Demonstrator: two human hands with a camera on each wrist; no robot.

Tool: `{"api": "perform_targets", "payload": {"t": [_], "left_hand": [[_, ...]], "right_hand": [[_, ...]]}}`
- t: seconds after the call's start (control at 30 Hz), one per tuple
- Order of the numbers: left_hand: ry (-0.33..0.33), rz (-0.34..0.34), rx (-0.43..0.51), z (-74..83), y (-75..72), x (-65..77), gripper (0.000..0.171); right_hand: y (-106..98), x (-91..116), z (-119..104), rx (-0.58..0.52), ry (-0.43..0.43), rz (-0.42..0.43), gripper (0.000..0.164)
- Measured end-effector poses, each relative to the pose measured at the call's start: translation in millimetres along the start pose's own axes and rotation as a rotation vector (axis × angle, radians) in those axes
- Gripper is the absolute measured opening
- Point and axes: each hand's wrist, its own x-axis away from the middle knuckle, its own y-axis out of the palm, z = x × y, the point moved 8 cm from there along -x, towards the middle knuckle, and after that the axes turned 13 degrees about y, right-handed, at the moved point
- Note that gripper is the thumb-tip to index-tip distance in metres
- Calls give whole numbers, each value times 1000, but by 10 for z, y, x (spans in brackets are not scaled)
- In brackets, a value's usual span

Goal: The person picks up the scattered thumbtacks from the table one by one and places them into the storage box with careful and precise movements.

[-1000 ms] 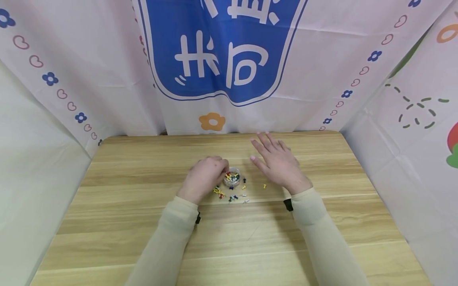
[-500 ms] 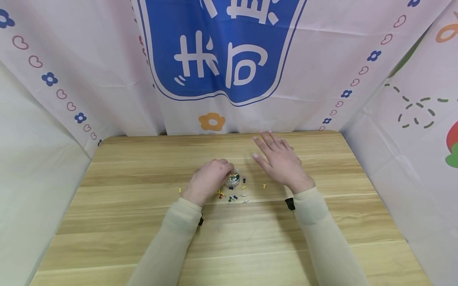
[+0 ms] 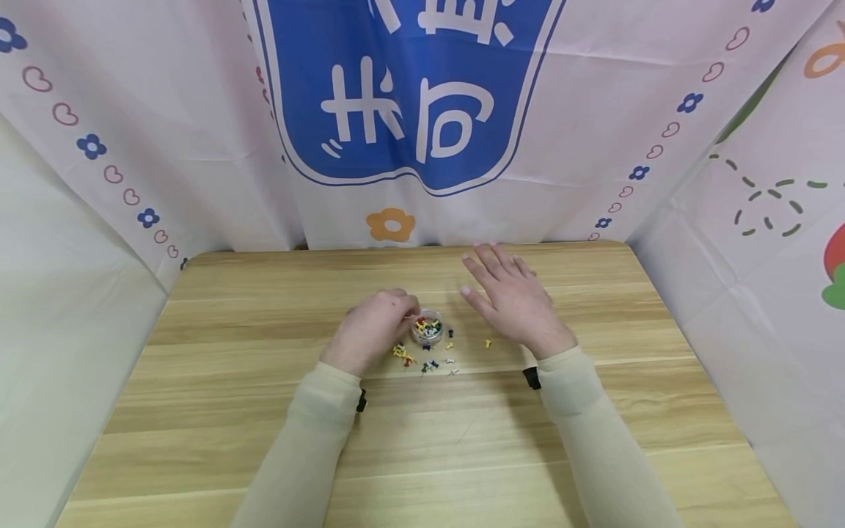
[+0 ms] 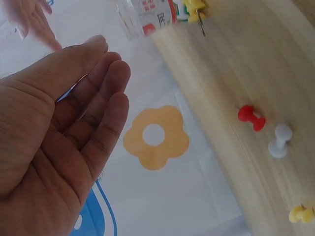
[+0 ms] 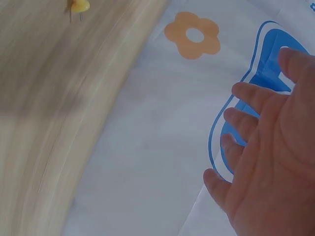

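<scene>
My left hand [image 3: 373, 327] hovers at the left side of a small round clear dish [image 3: 428, 342]. Its fingers bend loosely towards the thumb, and the left wrist view shows nothing between them. Mixed pushpins [image 3: 432, 328] lie inside the dish. A yellow pushpin [image 4: 195, 9] shows by the dish's printed side. Red [image 4: 251, 118], white [image 4: 280, 141] and yellow [image 4: 301, 214] pushpins lie loose on the wood. To the right of the dish, my right hand [image 3: 515, 302] is spread with its fingers extended and holds nothing; a yellow pushpin [image 3: 488, 343] lies below it.
More loose pushpins, among them a dark blue one [image 3: 451, 333], are scattered right and in front of the dish on the wooden table [image 3: 422, 455]. A white printed cloth [image 3: 581, 176] hangs behind the table's back edge and along both sides.
My left hand moved right over the dish, then back to its left side, showing more pushpins in the dish. My right hand shifted only slightly.
</scene>
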Motion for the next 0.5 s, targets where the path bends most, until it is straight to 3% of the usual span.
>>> {"api": "perform_targets", "payload": {"t": [0.3,0.5], "left_hand": [[-85,-67,34,-151,-10,77,14],[-106,-110,39,-219,-23,144,22]], "right_hand": [[51,8,-140,25,-44,12,72],[94,16,-205,38,-63,13,72]]}}
